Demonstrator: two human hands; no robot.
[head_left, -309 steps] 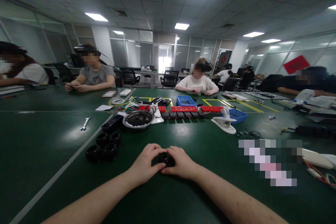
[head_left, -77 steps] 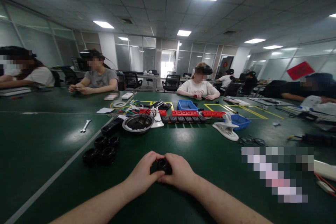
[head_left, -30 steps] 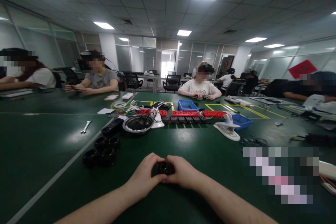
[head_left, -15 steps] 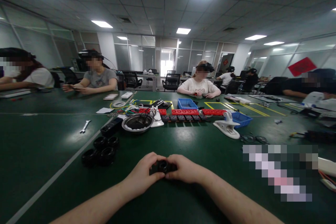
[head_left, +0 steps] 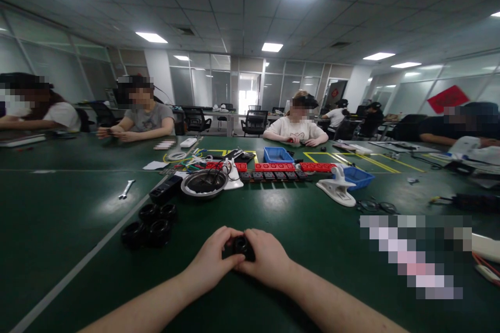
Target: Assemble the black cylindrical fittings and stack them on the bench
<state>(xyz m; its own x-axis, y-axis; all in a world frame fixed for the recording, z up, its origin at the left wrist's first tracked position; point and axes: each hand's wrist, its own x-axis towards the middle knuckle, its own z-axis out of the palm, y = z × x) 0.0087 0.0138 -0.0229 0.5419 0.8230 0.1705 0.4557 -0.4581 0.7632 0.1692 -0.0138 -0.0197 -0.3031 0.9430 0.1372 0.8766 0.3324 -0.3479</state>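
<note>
Between my two hands is a small black part with a round, ring-like top (head_left: 240, 244), near the front of the green table (head_left: 164, 276). My left hand (head_left: 214, 256) grips its left side, thumb in front and fingers behind. From the other side my right hand (head_left: 264, 256) closes around it, fingertips close to those of the left. Fingers cover much of the part, so its exact kind cannot be made out. To the left stands a cluster of several black round, hollow parts (head_left: 150, 225), looking much like rings or caps.
Beyond my hands lie a metal bowl (head_left: 204, 184), a red strip (head_left: 275, 166), a blue bin (head_left: 278, 154), a second blue bin (head_left: 358, 178) and a white clamp stand (head_left: 338, 187). A wrench (head_left: 127, 189) rests at left. Several people sit around the table.
My right hand has shifted slightly left and wrapped further over the black part, its fingers now closer to my left hand. The left hand has barely moved.
</note>
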